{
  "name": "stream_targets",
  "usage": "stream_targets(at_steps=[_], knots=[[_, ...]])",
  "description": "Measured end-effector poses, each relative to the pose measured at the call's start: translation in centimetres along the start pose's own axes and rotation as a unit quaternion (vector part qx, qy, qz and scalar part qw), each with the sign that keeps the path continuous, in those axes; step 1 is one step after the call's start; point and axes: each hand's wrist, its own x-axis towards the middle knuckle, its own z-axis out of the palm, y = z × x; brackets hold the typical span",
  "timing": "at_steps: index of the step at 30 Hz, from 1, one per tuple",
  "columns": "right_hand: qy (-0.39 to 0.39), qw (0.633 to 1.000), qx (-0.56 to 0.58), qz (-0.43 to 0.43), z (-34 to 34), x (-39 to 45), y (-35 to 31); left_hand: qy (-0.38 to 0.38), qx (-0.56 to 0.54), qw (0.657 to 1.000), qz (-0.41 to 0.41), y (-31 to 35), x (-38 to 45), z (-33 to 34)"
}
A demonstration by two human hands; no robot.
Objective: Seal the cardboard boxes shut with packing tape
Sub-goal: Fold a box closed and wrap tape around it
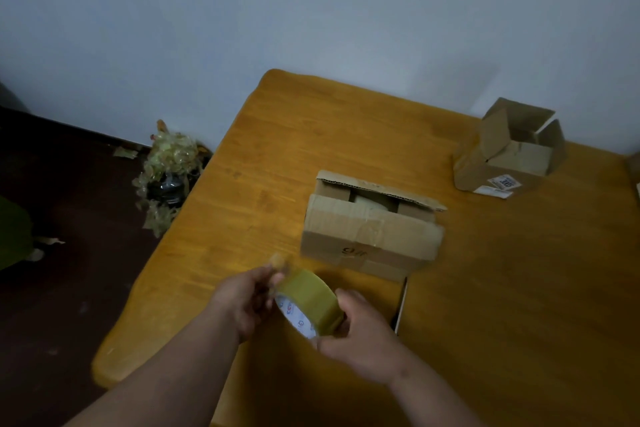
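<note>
A roll of yellowish packing tape (313,298) is held above the near part of the wooden table (519,288). My right hand (360,333) grips the roll from the right. My left hand (247,298) pinches the loose tape end at the roll's upper left. Just beyond the roll lies a cardboard box (370,236) with its top flaps partly open. A smaller cardboard box (512,149) with raised flaps and a white label stands at the far right.
The table's left edge runs diagonally, with dark floor below it. A heap of crumpled used tape (169,163) lies on the floor by the wall. A dark seam (401,302) crosses the tabletop next to my right hand.
</note>
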Motion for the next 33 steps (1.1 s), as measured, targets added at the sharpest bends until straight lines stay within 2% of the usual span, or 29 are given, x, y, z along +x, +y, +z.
stream_targets(at_steps=[3, 5, 8, 12, 14, 17, 19, 22, 25, 30, 33], knots=[[0.002, 1.000, -0.016, 0.002, -0.4, -1.1, 1.2, 0.028, 0.137, 0.975, 0.171, -0.7, -0.6, 0.8], [-0.004, 0.999, 0.035, 0.023, -0.5, -1.8, 1.3, 0.052, 0.183, 0.948, 0.255, -0.7, -1.3, 1.6], [-0.005, 0.999, 0.053, 0.005, -1.0, -2.6, 1.2, 0.070, 0.172, 0.941, 0.282, -0.5, -2.4, 2.4], [0.048, 0.988, -0.129, -0.074, -2.4, -3.4, 0.5, 0.101, 0.162, 0.932, 0.308, -1.6, -3.8, 3.0], [0.053, 0.977, -0.177, -0.103, -2.8, -3.4, 0.2, 0.115, 0.132, 0.931, 0.321, -2.1, -4.7, 3.4], [0.027, 0.965, -0.247, -0.083, -2.9, -3.9, 0.7, 0.122, 0.011, 0.941, 0.316, -1.3, -6.1, 3.7], [0.011, 0.966, -0.256, -0.039, -2.6, -4.4, 1.7, 0.103, -0.006, 0.939, 0.328, -0.1, -7.1, 3.6], [0.018, 0.982, -0.189, 0.004, -2.1, -4.9, 2.6, 0.061, 0.005, 0.935, 0.349, 0.7, -8.3, 3.6], [0.020, 0.998, -0.054, 0.017, -2.5, -5.3, 2.1, 0.072, -0.034, 0.939, 0.334, 1.4, -8.9, 3.4], [0.034, 0.995, 0.089, -0.010, -5.8, -6.5, 1.4, 0.102, -0.035, 0.926, 0.363, 1.2, -9.1, 3.3], [0.090, 0.986, 0.134, -0.028, -7.6, -7.1, 1.0, 0.109, -0.036, 0.926, 0.359, 0.6, -9.0, 4.1]])
